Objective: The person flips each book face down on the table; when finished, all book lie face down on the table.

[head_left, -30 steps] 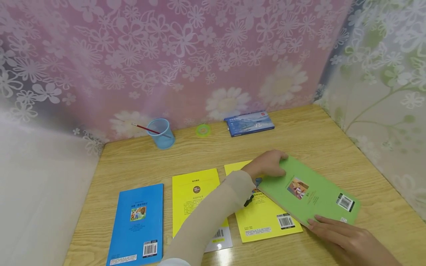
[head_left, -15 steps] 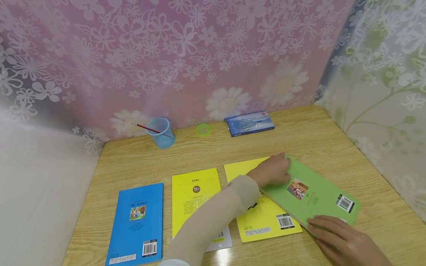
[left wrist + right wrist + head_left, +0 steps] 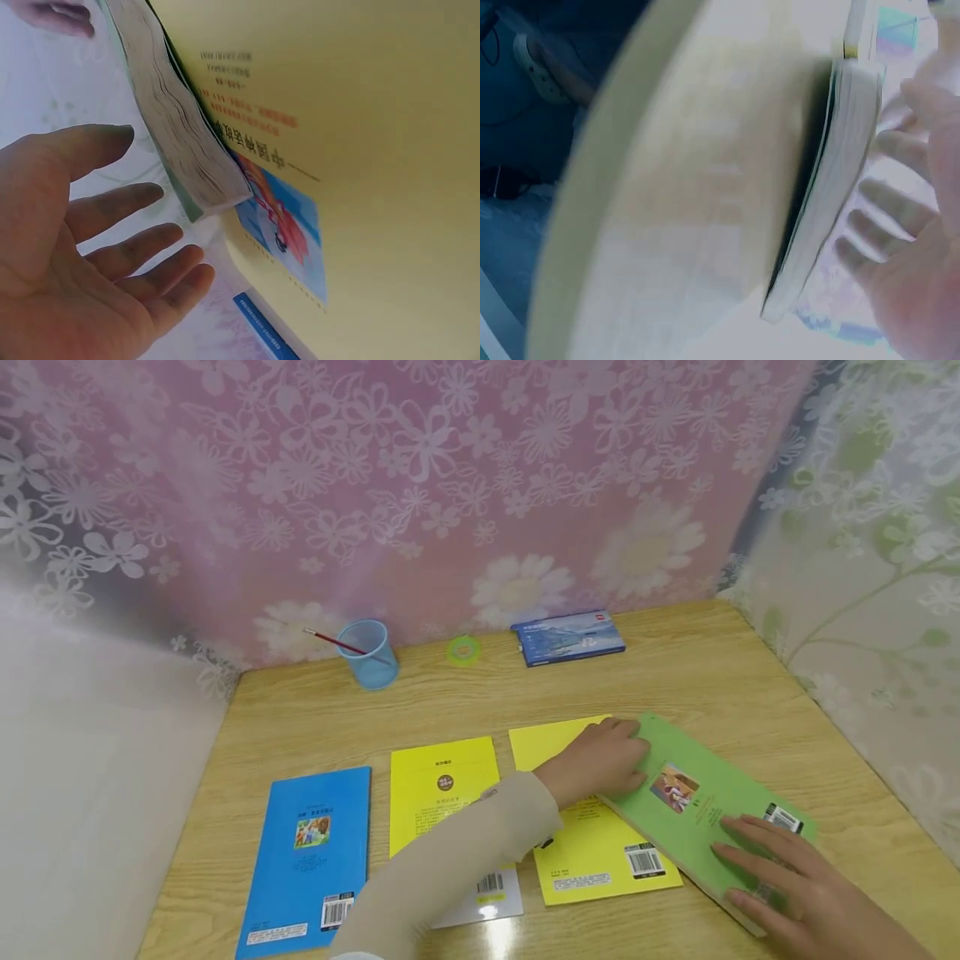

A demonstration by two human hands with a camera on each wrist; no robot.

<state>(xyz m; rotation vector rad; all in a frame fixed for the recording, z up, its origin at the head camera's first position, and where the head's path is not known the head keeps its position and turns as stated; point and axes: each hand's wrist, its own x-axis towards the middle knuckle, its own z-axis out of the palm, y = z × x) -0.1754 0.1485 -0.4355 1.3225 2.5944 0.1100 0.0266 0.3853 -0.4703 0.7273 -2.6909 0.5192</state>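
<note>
A green book [image 3: 697, 802] with a small picture and barcode lies slanted, its left part overlapping a yellow book [image 3: 600, 852]. My left hand [image 3: 600, 760] is at its upper left corner. In the left wrist view the fingers of the left hand [image 3: 127, 255] are loosely spread beside the page edges of the green book [image 3: 176, 112]. Over the lower right of the same book is my right hand [image 3: 802, 877], fingers spread and partly covering the barcode. The right wrist view shows the right hand [image 3: 915, 225] with relaxed fingers alongside the book's pages [image 3: 840, 172].
Left of these lie another yellow book [image 3: 442, 793], partly under my left sleeve, and a blue book [image 3: 307, 860]. At the back stand a blue cup [image 3: 371, 660] with a pencil [image 3: 333, 641], a green tape roll [image 3: 463, 650] and a blue flat box [image 3: 570, 637]. Patterned curtains border the table.
My right hand has slid from the green book's lower edge further up over its cover, fingers spreading. The left hand has drawn slightly down and left. The books have hardly moved.
</note>
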